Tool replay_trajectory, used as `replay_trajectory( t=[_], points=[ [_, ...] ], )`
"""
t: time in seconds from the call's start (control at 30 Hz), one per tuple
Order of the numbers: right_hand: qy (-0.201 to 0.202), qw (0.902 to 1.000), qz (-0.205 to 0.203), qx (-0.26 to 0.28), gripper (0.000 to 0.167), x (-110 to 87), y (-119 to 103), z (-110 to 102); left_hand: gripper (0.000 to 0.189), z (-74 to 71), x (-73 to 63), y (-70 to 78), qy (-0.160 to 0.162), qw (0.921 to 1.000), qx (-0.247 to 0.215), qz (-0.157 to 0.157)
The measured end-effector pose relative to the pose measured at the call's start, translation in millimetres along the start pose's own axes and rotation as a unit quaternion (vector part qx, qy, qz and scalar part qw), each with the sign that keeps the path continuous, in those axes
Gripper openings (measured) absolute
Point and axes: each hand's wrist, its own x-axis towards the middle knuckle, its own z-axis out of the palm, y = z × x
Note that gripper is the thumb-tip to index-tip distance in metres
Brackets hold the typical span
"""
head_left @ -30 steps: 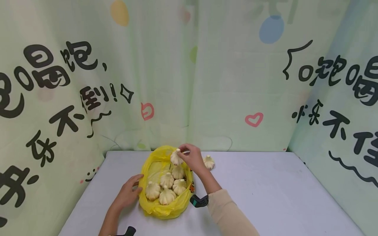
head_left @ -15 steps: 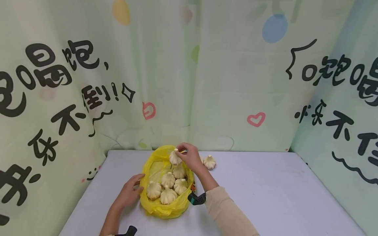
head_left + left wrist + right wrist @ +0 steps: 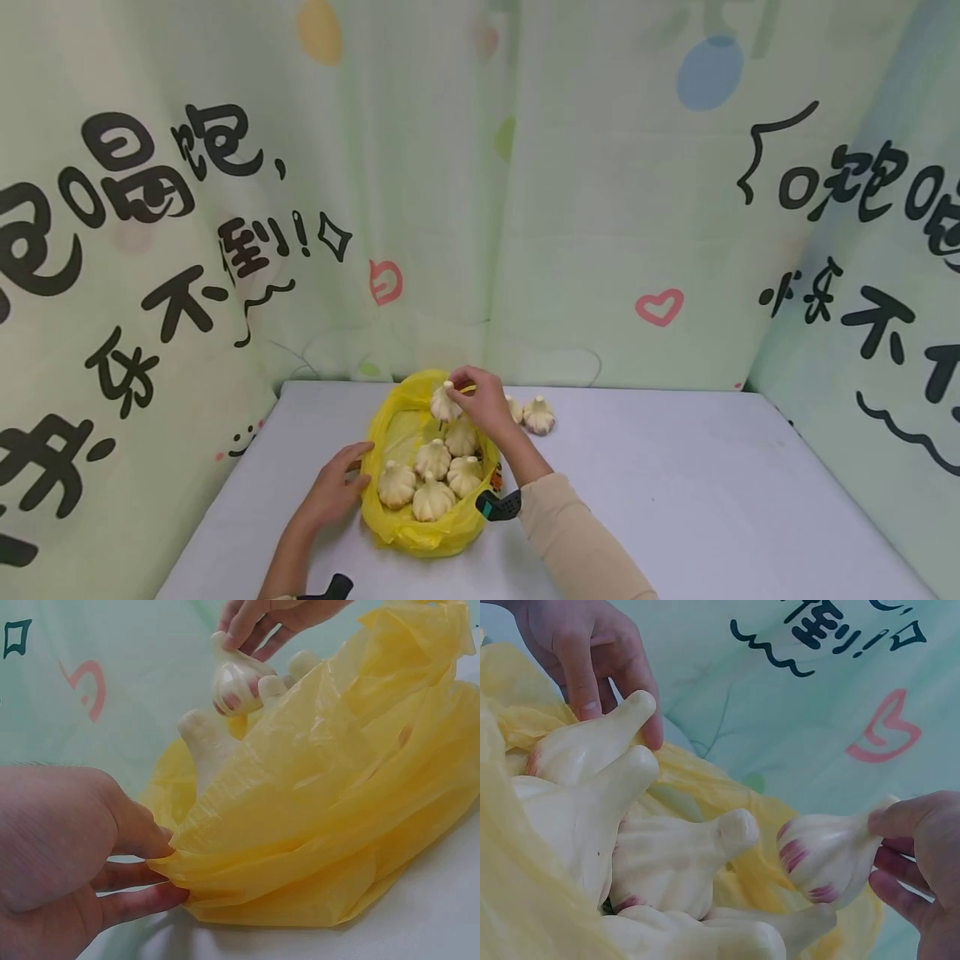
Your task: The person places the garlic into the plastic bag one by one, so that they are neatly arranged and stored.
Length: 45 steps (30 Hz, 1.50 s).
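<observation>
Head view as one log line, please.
right hand: pinches garlic bulb by stem | left hand: touches yellow plastic bag | bag: five bulbs visible | table: two bulbs visible

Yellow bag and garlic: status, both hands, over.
Right hand pinching one garlic bulb by its stem. Left hand touching yellow bag, left side. Five bulbs visible inside, two more outside on table. Nothing seen blocking bag's opening.

Glossy, crinkled plastic bag [image 3: 300, 851]; smooth garlic [image 3: 821, 855].
</observation>
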Motion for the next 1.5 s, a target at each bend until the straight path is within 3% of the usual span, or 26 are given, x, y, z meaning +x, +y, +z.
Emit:
replay_trajectory(
  t=[0.37, 1.0, 1.5],
  points=[
    [-0.003, 0.9999, 0.014, 0.002, 0.011, 0.8, 13, 11, 0.048, -0.3, 0.3, -0.7, 0.0, 1.0, -0.004, -0.008],
    [-0.003, 0.999, 0.043, 0.002, 0.01, -2.0, 27, 25, 0.047, 0.2, -2.0, 0.1, 0.014, 0.9997, -0.003, 0.02],
    [-0.022, 0.9991, 0.028, -0.022, 0.008, -1.0, 31, 33, 0.046, 0.1, -1.4, 2.1, 0.014, 0.9998, -0.009, 0.007]
  ],
)
